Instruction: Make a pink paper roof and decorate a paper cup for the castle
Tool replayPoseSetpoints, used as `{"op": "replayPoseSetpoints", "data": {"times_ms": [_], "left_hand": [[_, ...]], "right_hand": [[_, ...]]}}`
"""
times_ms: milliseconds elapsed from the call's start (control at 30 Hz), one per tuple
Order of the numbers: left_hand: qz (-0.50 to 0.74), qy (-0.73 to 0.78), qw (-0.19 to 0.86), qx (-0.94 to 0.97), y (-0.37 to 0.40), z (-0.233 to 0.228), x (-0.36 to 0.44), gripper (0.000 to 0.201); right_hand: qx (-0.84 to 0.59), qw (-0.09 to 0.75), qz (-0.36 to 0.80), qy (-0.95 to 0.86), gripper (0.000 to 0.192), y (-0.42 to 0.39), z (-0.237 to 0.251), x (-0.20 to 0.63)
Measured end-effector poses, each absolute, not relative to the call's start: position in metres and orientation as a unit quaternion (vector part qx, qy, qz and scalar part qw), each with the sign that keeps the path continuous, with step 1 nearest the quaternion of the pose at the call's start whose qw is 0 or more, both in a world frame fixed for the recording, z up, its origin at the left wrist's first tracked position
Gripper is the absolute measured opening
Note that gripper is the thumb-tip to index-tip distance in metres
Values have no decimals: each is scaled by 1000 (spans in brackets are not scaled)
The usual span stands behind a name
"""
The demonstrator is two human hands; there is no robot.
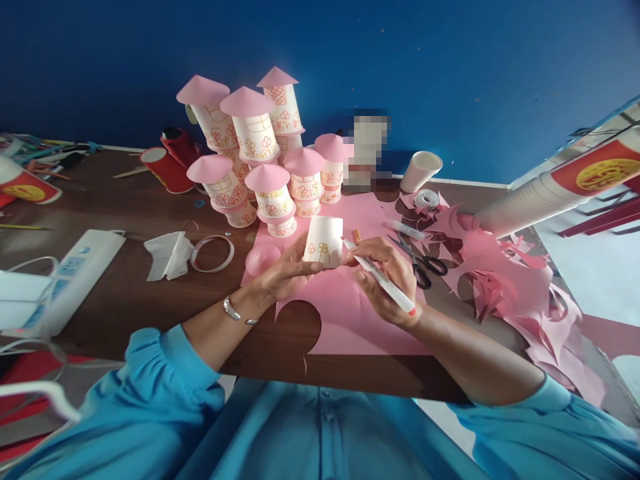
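Observation:
My left hand [290,272] holds a white paper cup [324,240] upside down, fingers around its lower part. Flowers in orange and yellow are drawn on the cup's side. In my right hand [387,277] is a white marker pen [383,281] with a red end, its tip close to the cup's right side; whether it touches cannot be made out. Both hands are above a pink paper sheet [345,320] with a round cutout at its front edge. Just behind the cup stand several paper-cup towers [270,200] with pink cone roofs and drawn flowers.
Black-handled scissors [424,267] and pink paper scraps [520,267] lie at right, beside a long stack of cups [525,193]. A tape roll [212,254], a crumpled white paper [169,256] and a power strip [80,273] are at left. A blue wall [450,80] bounds the table behind.

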State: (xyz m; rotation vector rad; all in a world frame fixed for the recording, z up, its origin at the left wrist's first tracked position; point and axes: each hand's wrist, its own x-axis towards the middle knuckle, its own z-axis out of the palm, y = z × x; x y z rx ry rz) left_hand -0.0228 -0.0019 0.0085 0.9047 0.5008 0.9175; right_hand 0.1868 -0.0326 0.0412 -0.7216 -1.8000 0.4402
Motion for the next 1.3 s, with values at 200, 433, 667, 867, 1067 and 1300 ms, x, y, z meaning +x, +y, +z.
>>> {"op": "replayPoseSetpoints", "data": {"times_ms": [200,433,667,867,1067,1300], "left_hand": [[426,205,788,395,-1,8,-22,61],[421,206,795,384,-2,14,-22,59],[440,236,765,406,-1,9,-21,56],[437,238,764,412,0,11,-21,60],[426,240,764,421,-1,8,-21,63],[419,228,770,424,-3,10,-22,70]], "right_hand": [[-358,536,179,-744,12,-35,44,190],[-332,531,119,-771,13,-34,51,189],[-265,508,93,-814,20,-37,54,185],[-282,502,63,-816,21,-37,52,183],[-286,505,44,-813,22,-36,51,182],[-290,498,44,-816,20,-37,50,183]]}}
